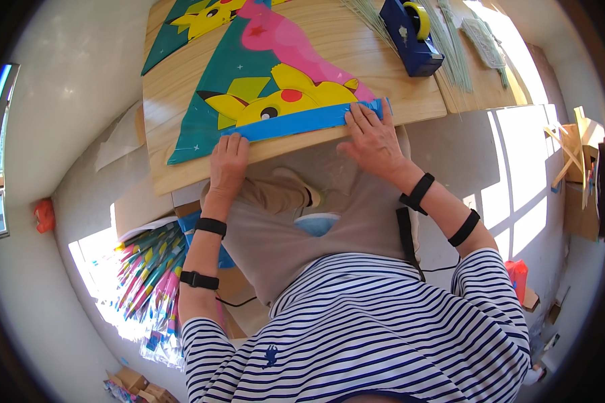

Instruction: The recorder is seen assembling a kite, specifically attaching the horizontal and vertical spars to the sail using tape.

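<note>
A triangular kite sheet (296,77) in green and pink, printed with a yellow cartoon figure, lies on the wooden table. Along its near edge runs a bright blue strip (296,121). At the strip's left end, my left hand (229,158) has its fingers bent together over the edge; its thumb is hidden. My right hand (375,142) lies on the strip's right end, fingers stretched out flat and thumb apart. Both hands touch the sheet at the table's front edge.
Another printed sheet (195,27) lies at the back left of the table (417,107). A blue tape dispenser (413,40) with yellow tape stands at right, beside thin pale rods (454,47). On the lower left are many rolled, colourful packs (151,269).
</note>
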The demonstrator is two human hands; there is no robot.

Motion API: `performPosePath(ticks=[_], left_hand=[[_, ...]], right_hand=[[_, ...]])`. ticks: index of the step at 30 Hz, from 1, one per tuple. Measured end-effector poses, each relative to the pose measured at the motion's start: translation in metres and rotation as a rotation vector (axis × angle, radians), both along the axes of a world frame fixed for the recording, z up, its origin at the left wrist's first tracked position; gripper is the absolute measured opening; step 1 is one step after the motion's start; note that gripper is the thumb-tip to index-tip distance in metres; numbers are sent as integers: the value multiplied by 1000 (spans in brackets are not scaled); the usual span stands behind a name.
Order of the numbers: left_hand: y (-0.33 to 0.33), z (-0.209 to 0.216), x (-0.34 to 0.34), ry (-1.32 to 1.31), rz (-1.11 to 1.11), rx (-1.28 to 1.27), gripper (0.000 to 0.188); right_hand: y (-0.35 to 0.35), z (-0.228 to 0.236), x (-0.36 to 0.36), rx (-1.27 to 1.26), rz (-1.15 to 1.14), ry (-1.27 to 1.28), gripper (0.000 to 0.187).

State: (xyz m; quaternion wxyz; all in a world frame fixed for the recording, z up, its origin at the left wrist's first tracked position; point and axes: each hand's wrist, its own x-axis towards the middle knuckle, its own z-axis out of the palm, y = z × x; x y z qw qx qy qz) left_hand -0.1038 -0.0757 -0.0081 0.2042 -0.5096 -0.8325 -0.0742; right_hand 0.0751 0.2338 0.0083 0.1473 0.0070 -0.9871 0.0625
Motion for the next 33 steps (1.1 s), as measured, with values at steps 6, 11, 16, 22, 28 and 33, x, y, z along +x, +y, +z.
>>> performPosePath(ticks=[6,11,16,22,28,33], left_hand=[[5,8,-8,-175,36,68,17],[3,8,-16,-293,49,99,16],[2,19,-14,-401,55,110,18],[0,28,-13,-436,35,144,18],[-1,19,-39,-444,105,79,11],[10,25,-67,-496,101,-15,6]], right_hand=[[10,8,-19,-29,-7,-58,45],[13,4,-27,56,21,34,28],[16,0,-34,93,13,87,12],[22,-8,-43,30,-26,193,4],[32,2,-55,-17,-93,37,6],[41,8,-71,-27,-139,-108,11]])
